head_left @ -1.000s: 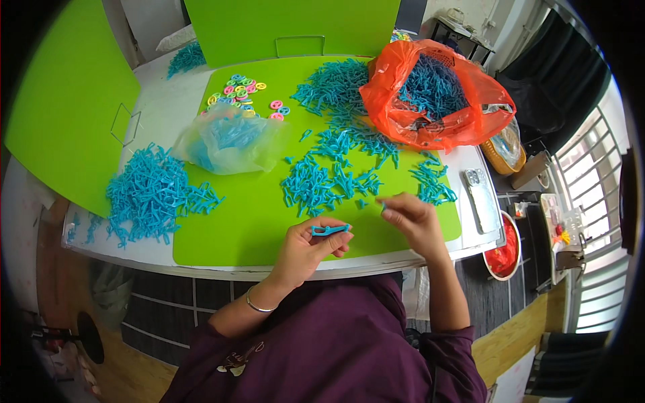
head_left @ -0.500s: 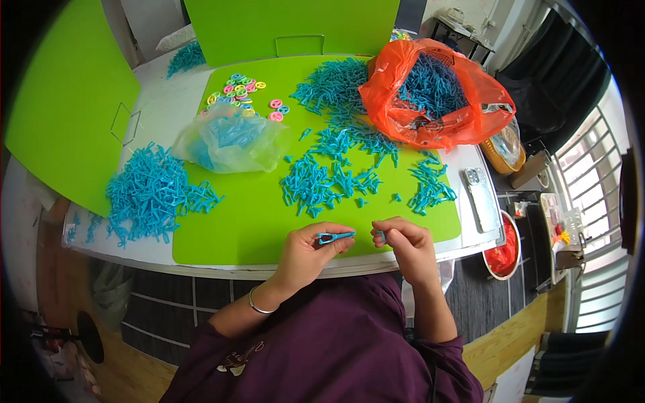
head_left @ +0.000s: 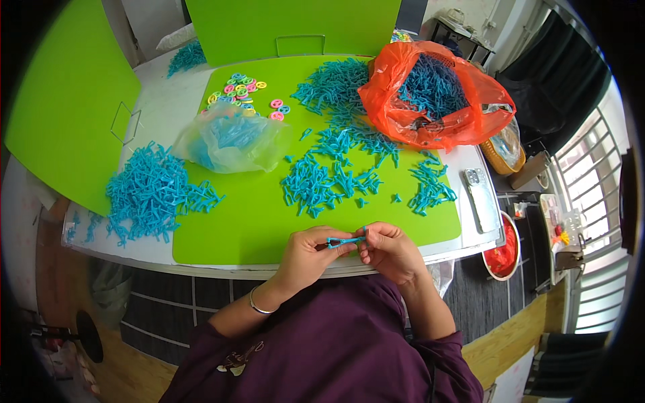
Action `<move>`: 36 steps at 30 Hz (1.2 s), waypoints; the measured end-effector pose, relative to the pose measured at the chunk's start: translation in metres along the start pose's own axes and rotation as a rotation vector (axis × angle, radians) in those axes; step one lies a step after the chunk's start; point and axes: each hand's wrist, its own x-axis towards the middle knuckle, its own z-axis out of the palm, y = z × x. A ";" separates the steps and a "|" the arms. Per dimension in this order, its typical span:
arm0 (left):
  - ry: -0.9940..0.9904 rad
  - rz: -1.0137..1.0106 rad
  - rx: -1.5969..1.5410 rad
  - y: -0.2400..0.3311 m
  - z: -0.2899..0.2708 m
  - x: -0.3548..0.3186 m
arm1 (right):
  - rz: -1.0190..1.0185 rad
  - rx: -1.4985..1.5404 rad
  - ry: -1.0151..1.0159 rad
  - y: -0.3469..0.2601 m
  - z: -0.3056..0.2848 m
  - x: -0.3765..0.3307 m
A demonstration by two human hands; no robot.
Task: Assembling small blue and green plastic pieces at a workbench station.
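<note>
Blue clip (head_left: 341,241) sat pinched in the left hand (head_left: 302,258), presumably for steadiness; the right hand (head_left: 393,255) gripped a small piece (head_left: 365,230) (loose clips (head_left: 312,185) lay beyond, within reach).

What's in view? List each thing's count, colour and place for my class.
Table: one, white, centre
Mat: one, lime green, on table
Upright boards: two, lime green, left and rear
Plastic pieces: uncounted, blue, heaped on mat and table
Ring-shaped pieces: many, multicoloured, mat's rear
Translucent bag: one, whitish, mat's left part
Plastic bag: one, red, rear right, holding blue pieces
Phone: one, pale, table's right side
Basket: one, yellow, right of table
Basin: one, pale, right of table
Window bars: several, pale, far right
Held piece: one, blue, between both hands
Bracelet: one, silvery, left wrist
Shirt: one, purple, bottom
Left hand: one, bare, gripping held piece
Right hand: one, bare, at its right end
</note>
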 end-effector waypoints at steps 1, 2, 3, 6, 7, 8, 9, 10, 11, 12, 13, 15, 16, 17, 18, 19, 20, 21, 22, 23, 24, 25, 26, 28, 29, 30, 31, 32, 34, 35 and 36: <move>0.000 0.001 0.000 0.000 0.000 0.000 | -0.001 0.000 0.000 0.000 0.000 0.000; -0.005 0.009 -0.001 0.001 0.000 0.000 | -0.007 0.015 -0.010 0.000 0.001 0.000; -0.009 0.017 -0.001 0.001 0.000 0.000 | -0.014 0.030 -0.021 0.000 0.001 0.000; -0.001 -0.033 -0.030 0.003 0.002 0.001 | 0.000 0.071 -0.038 0.001 0.001 0.001; -0.002 -0.033 -0.030 0.003 0.002 0.001 | -0.001 0.071 -0.038 0.001 0.000 0.001; 0.001 -0.022 -0.031 0.001 0.002 0.001 | 0.005 0.080 -0.049 0.001 0.000 0.001; 0.004 -0.011 -0.031 0.000 0.002 0.001 | 0.010 0.089 -0.059 0.001 0.000 0.001; 0.005 -0.011 -0.031 0.000 0.001 0.001 | 0.010 0.089 -0.060 0.001 0.001 0.001; 0.002 0.009 0.005 0.000 0.001 0.000 | -0.016 0.061 -0.038 0.002 0.003 0.001; 0.000 0.029 0.040 0.000 0.000 0.000 | -0.042 0.033 -0.017 0.001 0.004 0.001; -0.001 0.029 0.040 0.001 -0.001 0.000 | -0.042 0.033 -0.016 0.000 0.005 0.000; -0.007 0.097 0.136 0.004 -0.002 0.000 | -0.060 -0.052 0.010 -0.002 0.007 -0.001; -0.009 0.097 0.135 0.005 -0.002 0.001 | -0.061 -0.052 0.011 -0.004 0.005 -0.002; -0.016 0.122 0.182 0.008 -0.001 0.001 | -0.108 -0.274 0.013 -0.007 0.002 -0.003; -0.024 0.146 0.230 0.009 -0.001 0.001 | -0.155 -0.496 0.014 -0.009 0.000 -0.004; -0.023 0.146 0.230 0.010 0.000 0.001 | -0.154 -0.496 0.014 -0.010 0.000 -0.004; 0.016 -0.009 0.004 0.010 0.002 0.001 | -0.143 -0.479 0.010 -0.010 0.000 -0.005; 0.056 -0.165 -0.221 0.010 0.003 0.002 | -0.132 -0.462 0.005 -0.011 0.000 -0.005; 0.055 -0.165 -0.220 0.008 0.001 0.002 | -0.133 -0.461 0.006 -0.006 -0.001 -0.004; 0.038 -0.184 -0.284 0.006 -0.004 0.002 | -0.157 -0.323 0.029 0.002 0.000 -0.002; 0.021 -0.203 -0.347 0.004 -0.006 0.003 | -0.180 -0.184 0.052 0.009 0.003 0.000; 0.017 -0.202 -0.346 0.003 -0.005 0.004 | -0.184 -0.183 0.053 0.013 0.007 0.000; 0.042 -0.171 -0.372 0.003 -0.004 0.003 | -0.240 -0.124 0.045 0.018 0.011 0.001; 0.066 -0.140 -0.396 0.004 -0.003 0.001 | -0.298 -0.063 0.037 0.022 0.016 0.002; 0.112 -0.056 -0.296 0.007 -0.003 -0.001 | -0.319 -0.126 0.038 0.022 0.018 0.003; 0.157 0.028 -0.195 0.008 -0.003 -0.003 | -0.340 -0.189 0.040 0.021 0.019 0.004; 0.155 0.029 -0.195 0.008 -0.003 -0.003 | -0.342 -0.189 0.041 0.015 0.020 0.002; 0.142 0.081 -0.132 0.007 -0.004 -0.004 | -0.254 -0.344 0.016 0.005 0.019 -0.002; 0.131 0.131 -0.069 0.007 -0.006 -0.005 | -0.163 -0.499 -0.010 -0.007 0.016 -0.005; 0.089 0.127 -0.009 0.007 -0.007 -0.005 | -0.120 -0.549 -0.023 -0.011 0.014 -0.006; 0.046 0.122 0.051 0.007 -0.007 -0.005 | -0.076 -0.598 -0.036 -0.013 0.012 -0.007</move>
